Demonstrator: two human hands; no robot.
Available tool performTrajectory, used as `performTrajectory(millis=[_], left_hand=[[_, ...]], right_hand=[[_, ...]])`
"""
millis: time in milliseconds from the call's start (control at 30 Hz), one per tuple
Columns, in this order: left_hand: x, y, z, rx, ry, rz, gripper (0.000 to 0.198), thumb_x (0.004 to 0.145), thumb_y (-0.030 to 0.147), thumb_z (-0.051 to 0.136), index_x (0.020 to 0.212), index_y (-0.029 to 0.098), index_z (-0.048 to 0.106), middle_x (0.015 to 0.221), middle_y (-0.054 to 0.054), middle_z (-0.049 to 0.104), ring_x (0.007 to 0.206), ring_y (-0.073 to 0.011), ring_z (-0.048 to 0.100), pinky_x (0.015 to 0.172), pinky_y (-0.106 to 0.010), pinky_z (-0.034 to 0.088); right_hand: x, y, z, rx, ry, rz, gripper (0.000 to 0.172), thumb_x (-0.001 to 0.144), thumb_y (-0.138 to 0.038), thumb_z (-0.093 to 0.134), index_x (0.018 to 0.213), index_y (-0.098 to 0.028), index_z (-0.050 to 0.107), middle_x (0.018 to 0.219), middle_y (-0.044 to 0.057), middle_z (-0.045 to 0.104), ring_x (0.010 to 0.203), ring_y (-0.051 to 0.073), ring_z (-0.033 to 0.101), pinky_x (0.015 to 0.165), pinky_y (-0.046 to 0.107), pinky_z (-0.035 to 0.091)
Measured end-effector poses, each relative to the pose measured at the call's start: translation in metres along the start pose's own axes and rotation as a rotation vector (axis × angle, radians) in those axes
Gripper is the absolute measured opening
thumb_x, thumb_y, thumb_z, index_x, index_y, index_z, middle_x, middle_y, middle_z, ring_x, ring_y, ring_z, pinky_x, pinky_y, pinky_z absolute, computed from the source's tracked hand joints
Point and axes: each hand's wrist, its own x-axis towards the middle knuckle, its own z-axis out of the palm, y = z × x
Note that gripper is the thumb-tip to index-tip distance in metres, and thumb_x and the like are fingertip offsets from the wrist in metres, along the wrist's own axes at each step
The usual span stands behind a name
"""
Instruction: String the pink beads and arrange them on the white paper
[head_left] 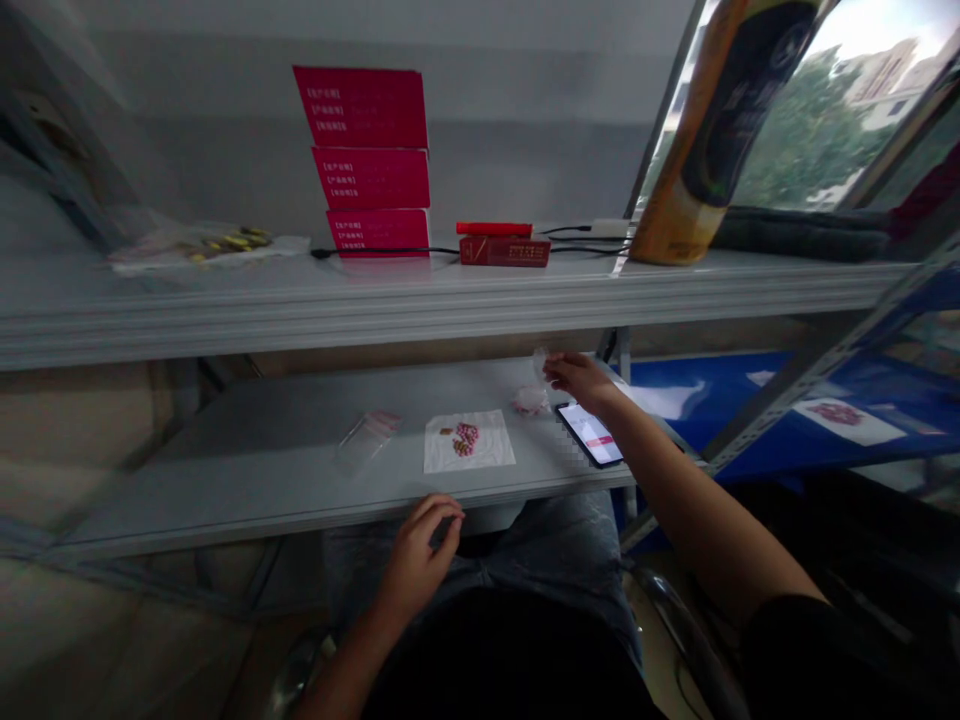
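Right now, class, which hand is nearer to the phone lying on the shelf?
Right hand: it is just beyond the phone, by its far end. The left hand is much farther off, at the front edge of the shelf, nearer the person's lap.

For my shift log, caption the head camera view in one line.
Right hand at crumpled clear plastic beside a lit phone; left hand at the shelf edge.

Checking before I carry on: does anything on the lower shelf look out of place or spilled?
Yes, mildly: the small pink pieces lie loose on the white sheet, and a small brown piece sits apart from them, looking stray.
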Motion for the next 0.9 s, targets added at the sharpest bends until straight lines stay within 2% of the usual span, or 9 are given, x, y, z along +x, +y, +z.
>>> performTrajectory(millis=[67,133,267,367,533,633,767,900], left_hand=[[0.002,0.005,0.0,-0.053,-0.003,-0.045,0.016,0.101,0.022,0.054,0.097,0.022,0.07,0.1,-0.006,0.07,0.097,-0.0197,0.067,0.088,-0.033,0.052],[0.003,0.013,0.001,-0.109,0.009,-0.088,0.016,0.1,0.024,0.056,0.096,0.021,0.07,0.098,-0.006,0.071,0.094,-0.0197,0.067,0.085,-0.031,0.052],[0.003,0.032,0.005,-0.207,0.061,-0.158,0.018,0.098,0.031,0.058,0.093,0.021,0.072,0.092,-0.005,0.07,0.088,-0.0192,0.066,0.08,-0.029,0.05],[-0.001,0.042,0.01,-0.288,0.084,-0.218,0.02,0.096,0.034,0.06,0.086,0.02,0.069,0.081,-0.002,0.067,0.075,-0.0171,0.063,0.071,-0.027,0.048],[-0.01,0.039,0.022,-0.348,0.034,-0.291,0.023,0.094,0.039,0.062,0.082,0.019,0.066,0.078,-0.002,0.067,0.074,-0.0174,0.062,0.069,-0.026,0.047],[-0.012,0.027,0.029,-0.346,-0.031,-0.329,0.029,0.096,0.043,0.06,0.08,0.019,0.064,0.076,-0.002,0.066,0.074,-0.0179,0.061,0.071,-0.027,0.046],[-0.013,0.012,0.036,-0.331,-0.09,-0.386,0.036,0.095,0.05,0.059,0.076,0.019,0.062,0.073,-0.001,0.061,0.072,-0.0171,0.057,0.069,-0.027,0.043],[-0.012,0.005,0.039,-0.364,-0.137,-0.422,0.039,0.093,0.054,0.06,0.073,0.02,0.058,0.072,0.0,0.057,0.073,-0.0169,0.053,0.068,-0.027,0.042]], right_hand=[[-0.034,-0.01,0.009,0.298,-0.039,0.057,0.028,0.073,-0.036,0.085,0.087,-0.021,0.067,0.084,0.003,0.071,0.077,0.016,0.067,0.07,0.026,0.054],[-0.074,-0.014,0.025,0.457,-0.091,0.127,0.033,0.072,-0.033,0.091,0.093,-0.021,0.069,0.085,0.002,0.071,0.076,0.015,0.067,0.071,0.026,0.056],[-0.15,0.002,0.065,0.547,-0.321,0.335,0.033,0.075,-0.032,0.092,0.099,-0.019,0.073,0.083,0.0,0.07,0.068,0.01,0.065,0.066,0.023,0.054],[-0.187,0.024,0.093,0.541,-0.454,0.427,0.029,0.076,-0.032,0.092,0.093,-0.016,0.075,0.079,0.0,0.069,0.065,0.009,0.062,0.063,0.021,0.05],[-0.206,0.051,0.124,0.477,-0.537,0.382,0.027,0.076,-0.034,0.09,0.084,-0.017,0.071,0.07,-0.002,0.067,0.063,0.011,0.06,0.066,0.025,0.047],[-0.209,0.064,0.136,0.436,-0.501,0.327,0.031,0.077,-0.038,0.088,0.081,-0.018,0.065,0.066,-0.003,0.064,0.061,0.012,0.057,0.065,0.027,0.045],[-0.216,0.078,0.144,0.332,-0.407,0.198,0.032,0.08,-0.041,0.084,0.081,-0.019,0.06,0.075,-0.003,0.062,0.069,0.013,0.057,0.069,0.028,0.045],[-0.222,0.08,0.142,0.171,-0.403,0.082,0.026,0.082,-0.036,0.082,0.082,-0.02,0.062,0.08,-0.002,0.063,0.074,0.015,0.056,0.072,0.029,0.045]])
